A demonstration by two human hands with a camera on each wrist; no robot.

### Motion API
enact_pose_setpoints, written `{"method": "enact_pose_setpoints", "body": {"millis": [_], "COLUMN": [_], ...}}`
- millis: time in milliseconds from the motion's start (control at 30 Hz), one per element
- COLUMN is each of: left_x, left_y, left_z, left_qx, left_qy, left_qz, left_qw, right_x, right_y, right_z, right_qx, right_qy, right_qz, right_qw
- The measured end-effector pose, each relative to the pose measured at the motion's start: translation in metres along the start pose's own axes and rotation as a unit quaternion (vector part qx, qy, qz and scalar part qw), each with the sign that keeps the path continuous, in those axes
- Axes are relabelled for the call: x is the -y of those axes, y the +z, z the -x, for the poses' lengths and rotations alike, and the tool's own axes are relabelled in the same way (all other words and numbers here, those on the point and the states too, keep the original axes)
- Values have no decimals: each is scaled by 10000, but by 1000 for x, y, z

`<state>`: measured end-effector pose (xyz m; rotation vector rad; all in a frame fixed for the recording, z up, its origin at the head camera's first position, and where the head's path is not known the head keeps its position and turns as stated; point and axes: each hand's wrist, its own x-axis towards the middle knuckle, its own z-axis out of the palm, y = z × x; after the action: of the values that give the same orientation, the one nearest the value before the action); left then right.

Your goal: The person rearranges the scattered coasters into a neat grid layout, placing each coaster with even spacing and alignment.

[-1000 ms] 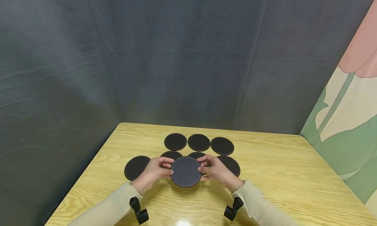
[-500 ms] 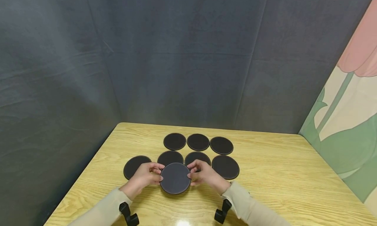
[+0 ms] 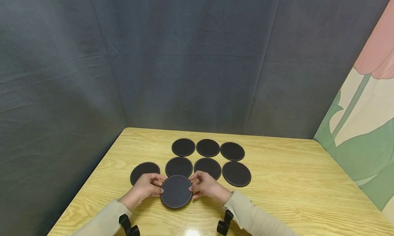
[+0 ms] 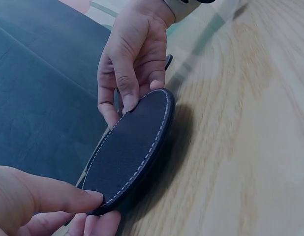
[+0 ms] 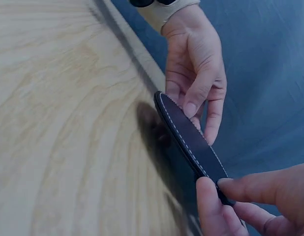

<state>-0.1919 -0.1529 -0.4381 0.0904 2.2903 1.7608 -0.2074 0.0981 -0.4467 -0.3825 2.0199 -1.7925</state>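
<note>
Both hands hold a round black leather coaster [image 3: 176, 192] with pale stitching round its edge. My left hand [image 3: 143, 189] pinches its left side, thumb on top and fingers beneath. On the opposite side my right hand [image 3: 210, 188] pinches the rim in the same manner. The left wrist view has the coaster [image 4: 130, 145] tilted above the wood, its shadow beside it. From the right wrist the same coaster [image 5: 189, 140] appears nearly edge-on, with a gap to the tabletop. Behind the left hand lies another black coaster [image 3: 144, 171], partly covered by that hand.
A back row holds three black coasters, the middle one [image 3: 208, 147] between its neighbours. Three more lie in front of them, including a right-hand coaster [image 3: 236, 173]. All rest on a wooden table [image 3: 292, 188]. Dark curtain [image 3: 191, 58] and a flower-patterned cloth [image 3: 363, 119] border it.
Both hands have carried the held coaster leftward and toward the body. Coasters of the nearer row that it overlapped now show more fully. The grip stays the same.
</note>
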Motion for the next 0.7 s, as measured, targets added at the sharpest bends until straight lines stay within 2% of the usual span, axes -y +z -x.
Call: {"method": "enact_pose_setpoints", "body": {"millis": [367, 700], "left_x": [6, 4], "left_y": [-1, 2], "left_z": [-1, 3], "left_qx": [-129, -139], "left_qy": [-157, 67], "left_qz": [-303, -588], "left_qw": [9993, 9981], "right_x": [-2, -1], "right_y": [6, 7], "right_z": [-1, -1], "right_qx": [-68, -104], "right_qy": [53, 101], "right_qz": [347, 785], "right_qw": [9994, 9968]}}
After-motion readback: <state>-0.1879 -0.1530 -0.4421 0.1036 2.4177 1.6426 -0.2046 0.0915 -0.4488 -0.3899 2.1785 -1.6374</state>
